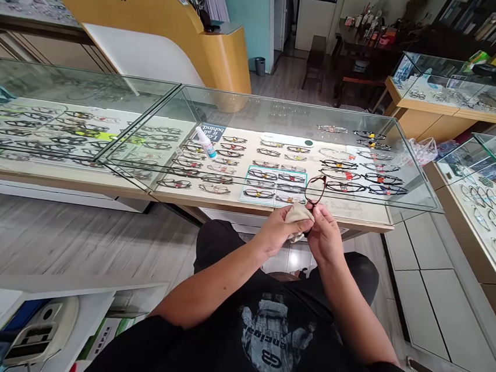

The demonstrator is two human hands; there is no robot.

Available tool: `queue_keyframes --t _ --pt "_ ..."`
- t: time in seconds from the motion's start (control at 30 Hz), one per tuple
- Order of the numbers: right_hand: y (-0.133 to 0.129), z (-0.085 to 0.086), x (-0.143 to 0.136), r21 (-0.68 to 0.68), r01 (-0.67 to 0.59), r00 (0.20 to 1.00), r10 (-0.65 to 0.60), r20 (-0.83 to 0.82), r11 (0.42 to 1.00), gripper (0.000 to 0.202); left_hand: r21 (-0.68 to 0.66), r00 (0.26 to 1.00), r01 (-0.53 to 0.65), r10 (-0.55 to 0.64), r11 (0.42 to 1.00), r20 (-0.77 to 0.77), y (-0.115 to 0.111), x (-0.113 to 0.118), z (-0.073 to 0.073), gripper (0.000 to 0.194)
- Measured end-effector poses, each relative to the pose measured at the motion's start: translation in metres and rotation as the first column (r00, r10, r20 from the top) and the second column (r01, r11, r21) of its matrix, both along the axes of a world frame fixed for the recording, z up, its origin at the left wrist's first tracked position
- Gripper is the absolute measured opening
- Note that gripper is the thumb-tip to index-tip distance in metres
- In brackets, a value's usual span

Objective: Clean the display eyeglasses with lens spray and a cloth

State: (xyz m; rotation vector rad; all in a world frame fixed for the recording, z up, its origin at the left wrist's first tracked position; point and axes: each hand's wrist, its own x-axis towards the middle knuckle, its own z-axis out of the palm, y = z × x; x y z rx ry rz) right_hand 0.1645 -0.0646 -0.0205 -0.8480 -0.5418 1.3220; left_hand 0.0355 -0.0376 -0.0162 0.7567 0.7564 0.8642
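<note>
Above my lap, at the near edge of the glass display case [229, 199], both hands are close together. My left hand [276, 232] is closed around a beige cloth [298, 214], which hangs down between the hands. My right hand [326, 234] pinches a pair of dark red eyeglasses [315, 190]; one round rim stands upright above the fingers, and the rest is hidden by the hands and cloth. A white spray bottle [206, 142] with a blue end lies tilted on the glass top, to the left and farther away.
Rows of eyeglass frames [260, 174] lie inside the case. Another glass case [486, 215] stands at the right. At the lower left is an open white drawer [88, 293] with a beige device [43, 333]. A wooden counter [167, 20] stands beyond.
</note>
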Motion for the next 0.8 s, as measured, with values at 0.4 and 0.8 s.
queue_keyframes --t 0.4,0.8 --pt "0.002 0.024 0.005 0.01 0.05 0.988 -0.048 -0.147 0.999 0.032 0.032 1.0 0.002 -0.001 0.999 -0.021 -0.003 -0.016 0.012 0.059" --pt "0.002 0.045 0.016 0.062 -0.011 0.99 0.02 -0.14 0.998 0.034 0.165 0.973 -0.223 0.209 0.961 0.098 0.077 -0.079 0.067 0.041"
